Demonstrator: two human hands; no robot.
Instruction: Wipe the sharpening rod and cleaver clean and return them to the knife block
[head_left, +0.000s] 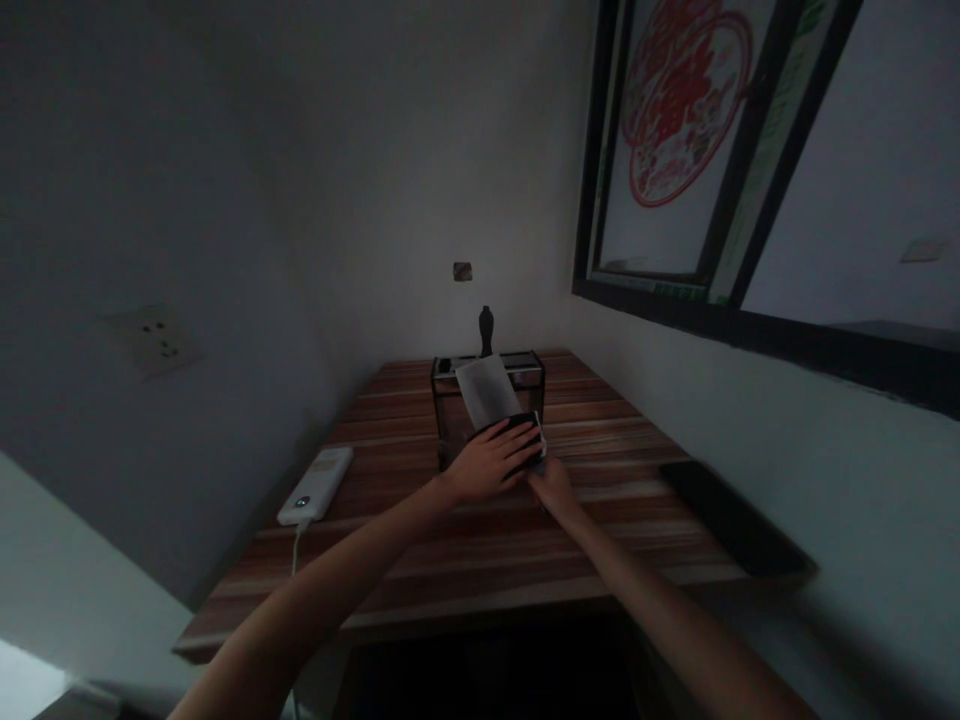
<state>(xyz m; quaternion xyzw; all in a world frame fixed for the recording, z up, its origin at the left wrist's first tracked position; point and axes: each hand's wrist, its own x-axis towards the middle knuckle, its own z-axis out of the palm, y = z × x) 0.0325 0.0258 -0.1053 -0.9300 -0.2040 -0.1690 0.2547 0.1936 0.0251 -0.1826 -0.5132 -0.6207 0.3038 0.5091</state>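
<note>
My left hand (491, 462) lies across the top of a dark flat object (533, 422), which looks like a black case or pouch, its fingers laid over the front. From below, my right hand (553, 484) grips the lower right corner of this object, with its fingertips mostly hidden. A pale, paper-like sheet (487, 388) slants up and leftward from behind the dark object's top edge. Whether the sheet sits inside it or behind it, I cannot tell. Just beyond both hands stands a small dark-framed rack (436, 400), partly covered by the sheet.
A dark vase-shaped item (486, 330) rises at the rack. On the left of the striped wooden table (405, 560) lies a white power bank (319, 484) with a white cable (295, 548) hanging over the front edge. A black slab (735, 520) lies along the right wall, below a dark-framed window (660, 285).
</note>
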